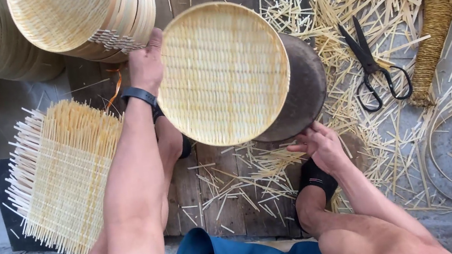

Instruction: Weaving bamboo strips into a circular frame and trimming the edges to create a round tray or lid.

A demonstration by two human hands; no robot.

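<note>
Head view, looking down at a seated person. The left hand (146,64), wearing a black wristband (139,95), has its grip closed on the left rim of a round, pale woven bamboo tray (223,74), holding it tilted above a dark, round, domed block (305,90). The right hand (321,146) rests with loosely curled fingers at the lower edge of that block, just beside the tray's rim; its grip encloses nothing visible. A square woven bamboo mat with untrimmed strip ends (61,178) lies to the left. Stacked round bamboo trays (89,17) occupy the upper left. Black scissors (372,64) lie among scattered bamboo offcuts (338,7) on the floor, right of the block.
</note>
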